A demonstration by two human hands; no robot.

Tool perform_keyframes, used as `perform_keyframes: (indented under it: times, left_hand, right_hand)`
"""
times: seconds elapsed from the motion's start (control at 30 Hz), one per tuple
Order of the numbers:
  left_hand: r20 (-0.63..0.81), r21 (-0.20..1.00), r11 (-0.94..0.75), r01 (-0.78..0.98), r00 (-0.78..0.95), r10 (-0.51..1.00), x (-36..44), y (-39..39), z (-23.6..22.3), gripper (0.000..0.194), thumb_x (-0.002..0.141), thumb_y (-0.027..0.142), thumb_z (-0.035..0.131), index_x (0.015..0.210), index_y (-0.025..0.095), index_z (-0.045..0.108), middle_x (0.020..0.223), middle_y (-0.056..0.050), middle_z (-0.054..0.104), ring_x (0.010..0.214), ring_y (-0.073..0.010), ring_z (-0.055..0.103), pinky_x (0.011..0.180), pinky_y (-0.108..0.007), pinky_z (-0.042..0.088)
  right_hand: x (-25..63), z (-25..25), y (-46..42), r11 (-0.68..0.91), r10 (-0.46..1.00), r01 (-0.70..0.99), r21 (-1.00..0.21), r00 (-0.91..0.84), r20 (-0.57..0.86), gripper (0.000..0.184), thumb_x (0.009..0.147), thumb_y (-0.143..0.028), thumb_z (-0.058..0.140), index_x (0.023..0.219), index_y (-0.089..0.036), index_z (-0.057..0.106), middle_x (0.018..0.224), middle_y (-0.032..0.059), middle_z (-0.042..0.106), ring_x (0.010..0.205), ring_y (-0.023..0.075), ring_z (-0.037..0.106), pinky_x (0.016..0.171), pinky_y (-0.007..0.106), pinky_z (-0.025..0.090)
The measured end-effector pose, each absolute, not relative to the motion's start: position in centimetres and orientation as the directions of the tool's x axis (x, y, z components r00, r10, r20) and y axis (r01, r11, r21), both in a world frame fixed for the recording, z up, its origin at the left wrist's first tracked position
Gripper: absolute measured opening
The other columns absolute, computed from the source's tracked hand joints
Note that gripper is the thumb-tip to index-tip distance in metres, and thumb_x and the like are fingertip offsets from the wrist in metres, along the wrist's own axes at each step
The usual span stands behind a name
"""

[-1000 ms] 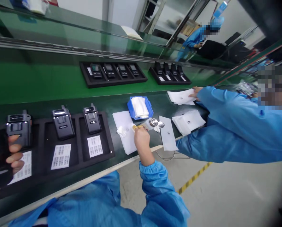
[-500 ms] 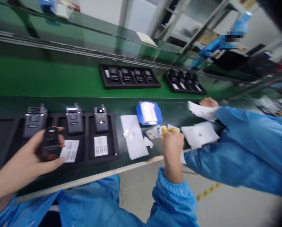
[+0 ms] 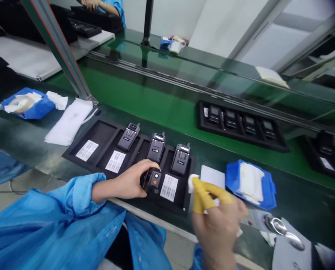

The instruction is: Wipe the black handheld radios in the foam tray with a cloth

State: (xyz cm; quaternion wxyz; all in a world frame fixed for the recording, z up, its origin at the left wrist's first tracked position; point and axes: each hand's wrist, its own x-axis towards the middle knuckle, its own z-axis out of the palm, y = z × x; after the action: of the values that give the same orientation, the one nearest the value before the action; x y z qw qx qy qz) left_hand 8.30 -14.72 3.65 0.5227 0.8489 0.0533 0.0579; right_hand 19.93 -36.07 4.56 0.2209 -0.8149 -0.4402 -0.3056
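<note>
My left hand [image 3: 130, 180] is closed around a dark walkie-talkie [image 3: 154, 182], its end with a white dot and an orange dot turned up. It is held above the front of a black compartment tray [image 3: 190, 180]. In that tray stand several like radios, among them the right-hand one [image 3: 181, 159], with white printed labels [image 3: 169, 186] in front of them. My right hand [image 3: 218, 217], slightly blurred, wears yellow finger cots and pinches a small white wipe [image 3: 192, 183] just right of the tray. The leftmost compartment holds only a label [image 3: 87, 150].
Right of my right hand are a blue box of white wipes [image 3: 250, 183] and a metal-topped dispenser [image 3: 275, 225]. Farther back, a second black tray [image 3: 240, 125] holds radios. Left lie white cloths [image 3: 69, 122] and a blue container [image 3: 29, 103]. A co-worker's hands [image 3: 93, 4] show at top left.
The view has swung left. My right hand has left the dispenser area and come toward the tray with a white wipe. My left hand still holds the radio, now turned end-up.
</note>
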Motion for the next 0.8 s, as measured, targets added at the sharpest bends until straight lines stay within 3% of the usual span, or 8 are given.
perform_keyframes:
  times: [0.2, 0.63, 0.8]
  left_hand:
    - [0.059, 0.903, -0.430, 0.016, 0.985, 0.160, 7.2, -14.1, 3.5, 0.062, 0.053, 0.003, 0.061, 0.111, 0.020, 0.047, 0.109, -0.004, 0.052, 0.101, -0.0211, 0.054, 0.090, -0.033, 0.043]
    - [-0.034, 0.959, -0.271, 0.080, 0.985, 0.169, 4.8, -13.4, 2.3, 0.059, 0.054, 0.012, 0.064, 0.110, 0.020, 0.047, 0.103, -0.003, 0.055, 0.095, -0.0213, 0.055, 0.087, -0.035, 0.044]
    - [-0.020, 0.961, -0.271, 0.060, 0.989, 0.145, 4.6, -13.1, 2.2, 0.060, 0.055, 0.014, 0.067, 0.111, 0.020, 0.048, 0.106, -0.004, 0.055, 0.095, -0.0213, 0.055, 0.087, -0.035, 0.044]
  right_hand:
    - [15.9, 4.4, -30.5, -0.295, 0.630, 0.938, -0.180, 0.333, 0.702, 0.036, 0.075, -0.002, 0.045, 0.096, -0.026, 0.062, 0.089, 0.0014, 0.062, 0.082, 0.0140, 0.053, 0.086, 0.038, 0.030]
    - [14.0, 4.0, -29.3, -0.243, 0.728, 0.967, -0.072, 0.231, 0.645, 0.036, 0.081, -0.002, 0.038, 0.089, -0.026, 0.063, 0.082, -0.0020, 0.066, 0.084, 0.0125, 0.056, 0.093, 0.039, 0.022]
    - [14.0, 4.4, -28.9, -0.308, 0.717, 0.948, -0.078, 0.285, 0.636, 0.032, 0.081, -0.002, 0.041, 0.087, -0.024, 0.063, 0.085, -0.0007, 0.067, 0.085, 0.0130, 0.056, 0.093, 0.040, 0.022]
